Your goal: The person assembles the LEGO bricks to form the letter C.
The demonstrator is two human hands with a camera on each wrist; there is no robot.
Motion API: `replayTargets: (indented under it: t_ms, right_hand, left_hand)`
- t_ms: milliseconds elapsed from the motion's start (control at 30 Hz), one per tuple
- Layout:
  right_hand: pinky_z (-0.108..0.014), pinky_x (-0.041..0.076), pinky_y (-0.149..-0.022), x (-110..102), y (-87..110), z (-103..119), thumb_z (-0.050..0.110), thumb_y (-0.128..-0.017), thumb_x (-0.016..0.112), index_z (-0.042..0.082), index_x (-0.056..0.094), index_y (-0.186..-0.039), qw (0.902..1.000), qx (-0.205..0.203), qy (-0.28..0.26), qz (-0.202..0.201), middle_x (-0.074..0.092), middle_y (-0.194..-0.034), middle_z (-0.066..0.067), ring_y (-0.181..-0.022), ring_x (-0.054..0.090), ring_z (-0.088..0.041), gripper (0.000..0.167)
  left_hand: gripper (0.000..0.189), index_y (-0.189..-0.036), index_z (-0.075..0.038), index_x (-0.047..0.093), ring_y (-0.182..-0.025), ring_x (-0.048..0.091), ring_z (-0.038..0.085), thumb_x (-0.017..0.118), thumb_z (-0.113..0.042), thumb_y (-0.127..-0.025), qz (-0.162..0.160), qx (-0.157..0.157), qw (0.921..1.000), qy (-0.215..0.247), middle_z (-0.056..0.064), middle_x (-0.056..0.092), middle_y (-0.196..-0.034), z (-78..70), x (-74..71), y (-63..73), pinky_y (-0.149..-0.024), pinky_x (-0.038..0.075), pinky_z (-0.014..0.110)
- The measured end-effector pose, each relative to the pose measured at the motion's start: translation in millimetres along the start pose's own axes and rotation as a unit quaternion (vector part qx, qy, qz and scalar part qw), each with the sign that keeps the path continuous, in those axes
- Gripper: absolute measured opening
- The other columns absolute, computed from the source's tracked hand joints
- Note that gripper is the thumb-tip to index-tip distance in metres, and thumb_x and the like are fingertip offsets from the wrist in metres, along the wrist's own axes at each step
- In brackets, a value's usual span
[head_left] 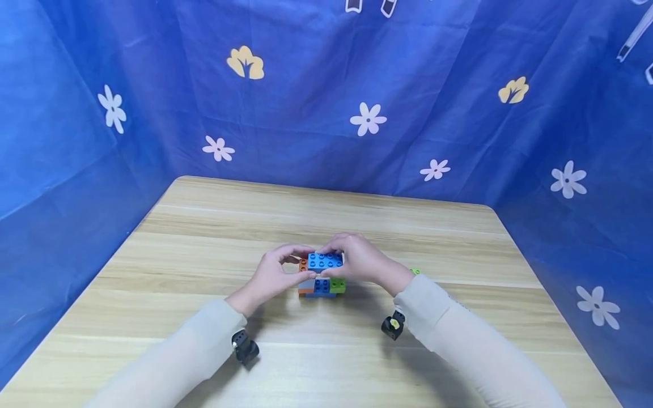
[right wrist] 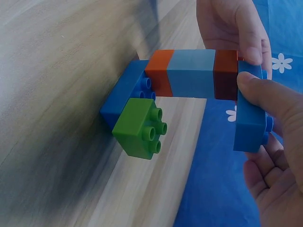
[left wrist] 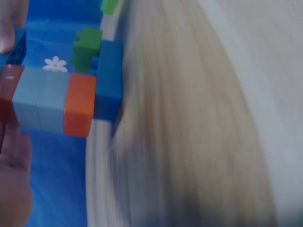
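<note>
A blue toy building brick (head_left: 325, 260) with studs lies across the top of a small stack. My right hand (head_left: 359, 258) pinches it at its right end, thumb in front and fingers behind. My left hand (head_left: 278, 273) pinches the top left of the stack, where the blue brick meets a dark orange brick (right wrist: 226, 74). Below come light blue bricks (right wrist: 191, 73), then an orange brick (right wrist: 160, 72) on a blue base brick (right wrist: 124, 94). A green brick (right wrist: 135, 125) sits on the base's other end, with a gap between it and the top brick.
The stack stands on a wooden table (head_left: 204, 226). Beside the right forearm, a bright green piece (head_left: 415, 271) shows, mostly hidden by the sleeve. Blue cloth (head_left: 306, 141) with flowers surrounds the table's back and sides. Each wrist carries a small black camera (head_left: 245, 347).
</note>
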State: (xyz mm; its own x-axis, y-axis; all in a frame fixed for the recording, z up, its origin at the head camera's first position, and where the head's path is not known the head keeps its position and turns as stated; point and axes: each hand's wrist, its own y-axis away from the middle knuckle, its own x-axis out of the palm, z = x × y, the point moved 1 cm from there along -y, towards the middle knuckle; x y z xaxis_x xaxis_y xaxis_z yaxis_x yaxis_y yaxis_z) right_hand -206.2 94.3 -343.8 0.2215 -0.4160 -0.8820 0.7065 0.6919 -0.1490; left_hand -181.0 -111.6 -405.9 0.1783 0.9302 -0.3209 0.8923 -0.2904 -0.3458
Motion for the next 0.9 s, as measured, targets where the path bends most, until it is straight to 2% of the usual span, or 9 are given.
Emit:
replayTargets:
  t_ms: [100, 267, 433, 567, 733, 900]
  right_hand:
    - [-0.022, 0.049, -0.075, 0.5, -0.1, -1.1, 0.029, -0.075, 0.083, 0.01, 0.071, -0.108, 1.0, 0.0, -0.001, -0.004, 0.067, -0.102, 0.0, -0.087, 0.059, -0.01, 0.04]
    - [-0.021, 0.049, -0.075, 1.5, -0.2, -2.3, 0.031, -0.076, 0.082, 0.01, 0.071, -0.108, 1.0, 0.005, 0.001, -0.003, 0.067, -0.103, 0.0, -0.087, 0.059, -0.009, 0.04]
    - [-0.022, 0.048, -0.076, 4.2, 2.1, -4.1, 0.032, -0.077, 0.081, 0.013, 0.07, -0.111, 0.9998, 0.018, -0.003, -0.012, 0.066, -0.105, 0.002, -0.088, 0.058, -0.009, 0.041]
    - [-0.027, 0.049, -0.077, 12.0, 7.1, -9.3, 0.03, -0.079, 0.079, 0.013, 0.067, -0.115, 0.999, 0.008, -0.021, -0.038, 0.064, -0.107, 0.002, -0.09, 0.057, -0.01, 0.042]
    - [-0.036, 0.047, -0.091, 23.4, 17.3, -20.5, 0.033, -0.078, 0.08, 0.014, 0.063, -0.122, 0.9942, -0.02, -0.053, -0.091, 0.062, -0.117, 0.002, -0.106, 0.055, -0.013, 0.051]
    - [-0.036, 0.045, -0.096, 30.6, 30.2, -37.1, 0.029, -0.075, 0.082, 0.013, 0.061, -0.124, 0.9829, -0.061, -0.081, -0.153, 0.061, -0.117, 0.002, -0.105, 0.056, -0.012, 0.056]
  left_hand:
    - [0.04, -0.113, 0.0, 0.064, -0.097, 0.061, 0.026, 0.079, -0.004, -0.076, -0.011, 0.004, 0.9999, -0.002, 0.011, 0.066, -0.11, -10.2, 3.8, 0.4, -0.087, 0.05, 0.043]
    - [0.036, -0.112, 0.003, 0.064, -0.096, 0.06, 0.024, 0.076, -0.002, -0.079, -0.023, -0.008, 0.9997, -0.001, 0.013, 0.066, -0.11, -31.2, 5.8, 5.1, -0.084, 0.052, 0.034]
    - [0.035, -0.111, 0.005, 0.064, -0.096, 0.06, 0.019, 0.076, 0.0, -0.078, -0.032, -0.012, 0.9993, 0.014, 0.015, 0.066, -0.11, -31.4, 8.2, 5.3, -0.088, 0.05, 0.039]
    - [0.034, -0.109, 0.005, 0.065, -0.093, 0.06, 0.019, 0.077, 0.0, -0.078, -0.04, -0.012, 0.9989, 0.021, 0.015, 0.066, -0.109, -29.1, 9.6, 4.7, -0.088, 0.05, 0.038]
    - [0.035, -0.11, 0.004, 0.065, -0.092, 0.061, 0.025, 0.077, -0.001, -0.078, -0.046, -0.014, 0.9987, 0.018, 0.016, 0.065, -0.108, -25.5, 10.6, 5.3, -0.089, 0.05, 0.037]
    - [0.036, -0.11, 0.004, 0.065, -0.091, 0.061, 0.027, 0.078, -0.002, -0.077, -0.05, -0.022, 0.9984, 0.015, 0.015, 0.065, -0.108, -23.2, 11.0, 5.5, -0.09, 0.048, 0.041]
